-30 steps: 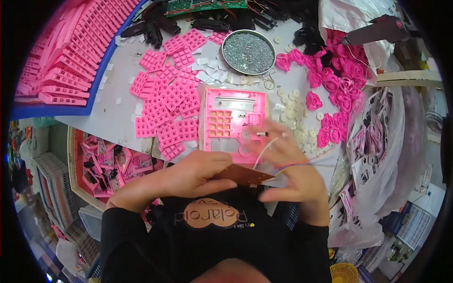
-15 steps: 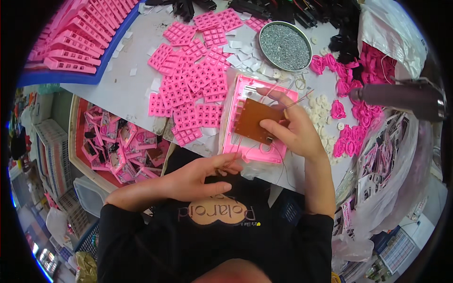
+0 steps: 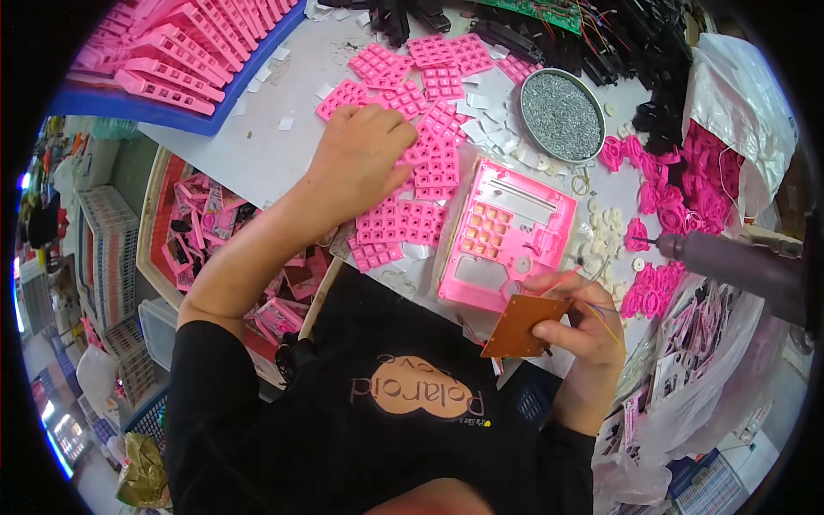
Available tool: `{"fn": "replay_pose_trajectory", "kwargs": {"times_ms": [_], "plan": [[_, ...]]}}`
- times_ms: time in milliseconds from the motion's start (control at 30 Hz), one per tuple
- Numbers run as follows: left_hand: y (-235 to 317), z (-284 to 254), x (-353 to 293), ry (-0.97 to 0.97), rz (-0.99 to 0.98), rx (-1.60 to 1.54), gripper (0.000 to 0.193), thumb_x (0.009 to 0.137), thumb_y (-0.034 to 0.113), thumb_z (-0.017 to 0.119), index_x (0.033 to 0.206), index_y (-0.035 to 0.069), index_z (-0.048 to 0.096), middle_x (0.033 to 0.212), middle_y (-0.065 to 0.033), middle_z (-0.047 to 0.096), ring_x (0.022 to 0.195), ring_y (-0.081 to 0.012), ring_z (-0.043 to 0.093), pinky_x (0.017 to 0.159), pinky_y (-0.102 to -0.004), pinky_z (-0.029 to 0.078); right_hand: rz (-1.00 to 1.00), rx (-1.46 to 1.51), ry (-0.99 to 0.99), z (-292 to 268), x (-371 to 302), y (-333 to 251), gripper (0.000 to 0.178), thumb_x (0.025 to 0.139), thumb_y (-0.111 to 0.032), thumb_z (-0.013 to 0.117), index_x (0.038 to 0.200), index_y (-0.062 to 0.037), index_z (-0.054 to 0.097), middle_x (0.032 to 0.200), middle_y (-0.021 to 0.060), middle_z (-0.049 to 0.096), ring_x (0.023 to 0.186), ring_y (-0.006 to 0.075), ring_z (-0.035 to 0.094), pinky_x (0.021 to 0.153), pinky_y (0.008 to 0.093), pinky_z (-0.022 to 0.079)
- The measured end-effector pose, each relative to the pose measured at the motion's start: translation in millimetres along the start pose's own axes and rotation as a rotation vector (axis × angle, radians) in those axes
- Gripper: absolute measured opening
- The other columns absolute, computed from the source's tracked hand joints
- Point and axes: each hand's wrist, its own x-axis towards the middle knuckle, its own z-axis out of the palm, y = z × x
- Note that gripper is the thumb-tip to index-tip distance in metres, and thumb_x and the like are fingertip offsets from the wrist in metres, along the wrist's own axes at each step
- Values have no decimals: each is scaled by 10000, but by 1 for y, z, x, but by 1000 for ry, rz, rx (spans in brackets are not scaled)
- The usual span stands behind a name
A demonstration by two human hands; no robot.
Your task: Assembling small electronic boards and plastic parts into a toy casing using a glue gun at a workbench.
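In my right hand (image 3: 592, 326) is a brown circuit board (image 3: 522, 326), gripped at its right side with the thumb on its face. Thin coloured wires trail from it across my fingers. The board hangs past the near right corner of a pink plastic casing (image 3: 522, 243), which lies open on the table with a grid of square holes and a long slot. My left hand (image 3: 360, 159) reaches over a pile of pink rubber keypads (image 3: 408, 221). Its fingers are curled down onto the pile, and whatever is under them is hidden.
A round tin of small metal screws (image 3: 562, 116) stands behind the casing. White discs (image 3: 605, 232) and magenta parts (image 3: 657, 287) lie to its right, beside a dark electric screwdriver (image 3: 730, 262). A blue tray (image 3: 184, 120) of pink casings sits far left; a box of pink assemblies (image 3: 154, 223) stands below the table.
My left hand has gone from the casing's near edge up to the keypad pile. The right hand has drawn the board off the casing, toward me and to the right.
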Motion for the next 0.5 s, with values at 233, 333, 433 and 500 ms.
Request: {"fn": "replay_pose_trajectory", "kwargs": {"times_ms": [233, 333, 433, 500], "plan": [[-4, -22, 5, -64, -662, -908, 177, 905, 156, 717, 1009, 23, 664, 734, -4, 581, 663, -61, 528, 598, -237, 425, 99, 77, 106, -3, -16, -2, 422, 766, 19, 787, 1165, 14, 651, 1250, 173, 670, 1085, 227, 676, 914, 351, 527], [12, -21, 5, -45, -659, -1098, 142, 906, 115, 712, 996, 20, 657, 752, 14, 585, 652, -41, 500, 583, -221, 406, 86, 75, 103, -4, -16, -5, 424, 769, 3, 788, 1171, 21, 653, 1250, 169, 672, 1097, 226, 673, 919, 353, 527], [37, -25, 11, -119, -497, -895, 157, 878, 78, 727, 992, 22, 635, 820, 10, 603, 709, -69, 552, 638, -239, 444, 8, 111, 118, -5, -21, -2, 422, 782, -3, 782, 1183, 30, 653, 1242, 162, 676, 1095, 217, 672, 919, 346, 526], [52, -17, 19, -113, -216, -640, 188, 840, 70, 744, 980, 27, 625, 844, -20, 612, 738, -128, 592, 661, -277, 475, 3, 123, 131, -8, -24, -1, 423, 786, -6, 782, 1188, 31, 652, 1239, 161, 678, 1095, 214, 671, 917, 340, 526]]}}
